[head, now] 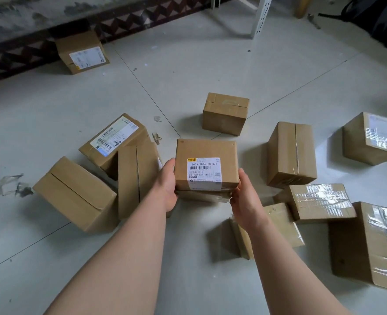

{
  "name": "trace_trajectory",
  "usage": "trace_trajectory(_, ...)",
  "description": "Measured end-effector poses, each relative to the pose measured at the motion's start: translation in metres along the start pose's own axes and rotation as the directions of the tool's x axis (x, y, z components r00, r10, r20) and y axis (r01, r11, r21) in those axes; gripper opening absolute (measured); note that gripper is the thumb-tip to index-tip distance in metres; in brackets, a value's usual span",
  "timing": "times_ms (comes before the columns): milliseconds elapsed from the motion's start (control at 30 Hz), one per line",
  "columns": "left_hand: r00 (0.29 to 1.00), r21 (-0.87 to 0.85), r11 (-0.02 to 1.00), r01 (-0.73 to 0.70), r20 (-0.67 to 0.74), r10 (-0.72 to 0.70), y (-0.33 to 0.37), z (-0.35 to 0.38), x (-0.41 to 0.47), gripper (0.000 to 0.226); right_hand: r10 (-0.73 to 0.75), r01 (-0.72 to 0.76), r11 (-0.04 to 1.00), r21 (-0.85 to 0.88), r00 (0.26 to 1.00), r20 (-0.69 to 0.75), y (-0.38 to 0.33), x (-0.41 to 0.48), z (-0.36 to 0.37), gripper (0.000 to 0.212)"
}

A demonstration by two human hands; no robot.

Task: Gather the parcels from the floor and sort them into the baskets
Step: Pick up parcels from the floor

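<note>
Two hands, my left (166, 187) and right (245, 198), grip a labelled box (206, 164) between them, other boxes (225, 113) scattered around on the floor (188, 64).

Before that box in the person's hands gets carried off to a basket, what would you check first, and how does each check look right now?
1. Left hand on the labelled box: ok, pressed to its left side.
2. Right hand gripping: ok, at the lower right corner.
3. Shipping label readable for sorting: ok, faces up.
4. Second, flatter parcel under the box held too: cannot tell.
5. Baskets located: not ok, none in view.
6. Path clear: not ok, parcels such as the plain box lie around.
</note>
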State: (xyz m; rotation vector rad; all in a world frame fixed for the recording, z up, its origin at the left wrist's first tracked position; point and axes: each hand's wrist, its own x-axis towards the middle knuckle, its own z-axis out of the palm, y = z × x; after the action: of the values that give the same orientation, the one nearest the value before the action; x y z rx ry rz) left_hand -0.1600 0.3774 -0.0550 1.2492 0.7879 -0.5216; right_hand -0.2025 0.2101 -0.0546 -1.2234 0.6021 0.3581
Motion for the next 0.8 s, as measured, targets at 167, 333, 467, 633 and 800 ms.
trace_trajectory(167,0.999,0.016,1.0,-0.025,0.043,0.025,0.032,0.017,-0.041,0.044,-0.029,0.029,1.0,0.0,0.995,-0.093,-0.046,-0.049,-0.001,0.043)
trace_trajectory(333,1.0,0.059,0.998,-0.016,0.027,0.015,0.084,0.012,-0.134,0.045,0.006,-0.019,0.994,-0.108,0.993,-0.12,-0.126,-0.121,0.02,0.048)
trace_trajectory(467,0.999,0.034,0.999,-0.042,0.006,0.042,0.133,0.001,-0.227,0.049,0.009,-0.024,0.981,-0.194,0.997,-0.075,-0.2,-0.191,0.054,0.049)
trace_trajectory(633,0.993,0.043,0.994,-0.103,-0.048,0.105,0.217,-0.013,-0.373,0.062,-0.004,0.011,0.973,-0.23,1.0,0.029,-0.299,-0.296,0.106,0.046)
trace_trajectory(800,0.968,0.047,0.975,-0.218,-0.117,0.222,0.304,-0.042,-0.537,0.061,-0.021,0.055,0.958,-0.281,0.992,0.123,-0.396,-0.412,0.175,0.045)
